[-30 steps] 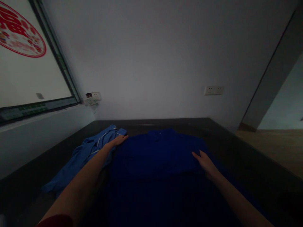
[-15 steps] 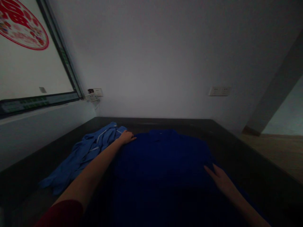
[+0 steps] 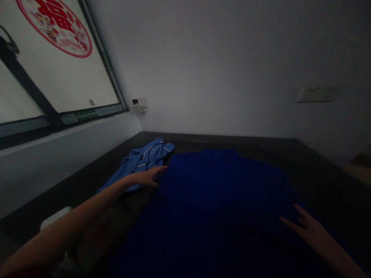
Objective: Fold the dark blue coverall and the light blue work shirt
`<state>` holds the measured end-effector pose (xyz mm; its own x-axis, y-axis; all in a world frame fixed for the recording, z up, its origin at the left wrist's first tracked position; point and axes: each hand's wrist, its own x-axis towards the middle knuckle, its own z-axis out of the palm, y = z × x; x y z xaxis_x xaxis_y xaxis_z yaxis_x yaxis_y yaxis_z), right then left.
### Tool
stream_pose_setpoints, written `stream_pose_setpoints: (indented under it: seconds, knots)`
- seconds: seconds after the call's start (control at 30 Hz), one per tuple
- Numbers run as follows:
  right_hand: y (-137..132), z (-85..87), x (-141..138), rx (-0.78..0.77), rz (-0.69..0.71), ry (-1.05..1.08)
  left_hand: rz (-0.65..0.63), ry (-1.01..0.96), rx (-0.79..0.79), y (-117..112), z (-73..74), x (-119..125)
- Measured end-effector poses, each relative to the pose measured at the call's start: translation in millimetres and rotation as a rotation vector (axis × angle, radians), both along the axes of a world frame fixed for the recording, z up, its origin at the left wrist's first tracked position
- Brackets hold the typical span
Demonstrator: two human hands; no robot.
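A dark blue shirt (image 3: 220,193) lies spread flat on a dark table (image 3: 313,162), collar toward the wall. My left hand (image 3: 146,177) rests with fingers stretched out at the shirt's left edge, next to a lighter blue garment (image 3: 145,160) with white stripes. My right hand (image 3: 307,227) lies flat with fingers apart on the shirt's lower right part. Neither hand holds anything.
A window (image 3: 43,77) with a round red sticker (image 3: 55,25) runs along the left wall above a white sill. Wall sockets (image 3: 138,105) sit in the corner, and another socket (image 3: 317,94) on the back wall. A pale object (image 3: 55,217) lies at the table's left edge.
Both hands have slid toward me along the shirt's edges, the left away from the collar area, the right down the right side. The view has swung to the left.
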<state>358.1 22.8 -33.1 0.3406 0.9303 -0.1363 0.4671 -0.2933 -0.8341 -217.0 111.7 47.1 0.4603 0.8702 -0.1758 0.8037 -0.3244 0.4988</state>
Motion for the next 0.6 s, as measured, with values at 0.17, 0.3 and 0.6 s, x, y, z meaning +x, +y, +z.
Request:
stream_pose_setpoints:
  seconds: [0.17,0.3,0.6]
  knots:
    - [-2.7,10.9,-9.1,-0.026,-0.039,0.075,0.142,-0.117,0.091,-52.7,-32.4,19.7]
    - [-6.9,18.0,-14.3,0.002,-0.041,0.004,0.297,-0.216,0.029,-54.5,-43.4,35.8]
    - [-3.2,7.3,-6.6,0.094,-0.001,-0.201,0.361,-0.211,0.336,-48.6,-50.8,44.5]
